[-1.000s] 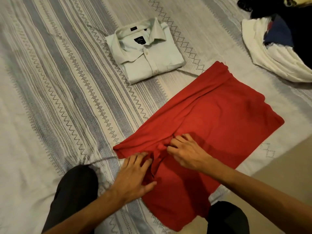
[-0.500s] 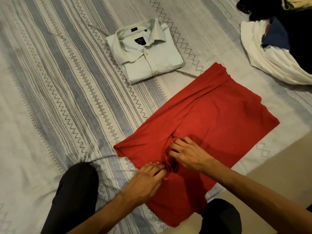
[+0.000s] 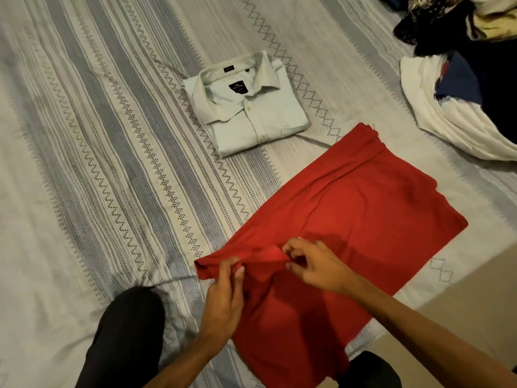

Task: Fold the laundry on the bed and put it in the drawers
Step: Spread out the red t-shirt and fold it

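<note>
Now both hands lifted, left hand (image 3: 223, 298) and right hand (image 3: 316, 264) fingers pinching red garment (image 3: 363, 214) edge

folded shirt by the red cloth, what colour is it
Pale mint green shirt, seen in the head view.

The light is warm, soft and rather dim, coming from above. The hands throw faint shadows on the red cloth (image 3: 363, 219) just beyond the right hand (image 3: 316, 264). The picture is slightly soft. The bed (image 3: 84, 163) stripes bend near the edges.
</note>
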Action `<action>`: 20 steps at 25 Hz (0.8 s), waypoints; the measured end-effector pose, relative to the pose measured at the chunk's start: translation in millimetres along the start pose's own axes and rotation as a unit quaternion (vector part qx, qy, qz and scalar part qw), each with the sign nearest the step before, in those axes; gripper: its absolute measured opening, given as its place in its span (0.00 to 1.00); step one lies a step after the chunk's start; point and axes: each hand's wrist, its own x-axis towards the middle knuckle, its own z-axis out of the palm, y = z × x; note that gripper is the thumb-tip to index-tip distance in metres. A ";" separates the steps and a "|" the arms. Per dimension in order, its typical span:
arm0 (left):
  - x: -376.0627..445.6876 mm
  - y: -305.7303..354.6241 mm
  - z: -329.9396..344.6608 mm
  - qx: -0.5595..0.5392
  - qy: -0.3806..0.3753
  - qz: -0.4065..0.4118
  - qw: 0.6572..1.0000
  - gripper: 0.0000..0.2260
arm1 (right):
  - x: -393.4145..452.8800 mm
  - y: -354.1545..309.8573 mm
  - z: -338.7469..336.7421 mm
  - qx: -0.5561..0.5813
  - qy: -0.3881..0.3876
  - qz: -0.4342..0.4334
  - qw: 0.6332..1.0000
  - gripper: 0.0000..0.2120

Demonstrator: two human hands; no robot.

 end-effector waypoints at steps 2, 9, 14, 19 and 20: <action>9.9 3.1 -6.0 -0.044 0.050 -0.018 0.998 0.06 | 22.6 -3.7 -11.8 0.162 -0.008 0.072 0.984 0.09; 40.7 -11.2 -17.3 -0.213 0.049 -0.212 0.952 0.16 | 77.7 0.5 -11.4 0.150 -0.034 0.217 0.964 0.12; 37.9 -31.3 -9.6 -0.187 -0.015 -0.255 0.949 0.23 | 76.8 0.6 -6.4 0.117 0.011 0.163 0.980 0.15; 38.0 -40.9 -9.3 -0.179 -0.025 -0.272 0.945 0.25 | 52.6 12.4 -20.3 0.046 -0.069 0.134 0.987 0.15; 35.9 -42.0 -6.6 -0.170 -0.010 -0.270 0.948 0.27 | 47.3 16.2 -26.4 0.034 -0.073 0.114 0.990 0.16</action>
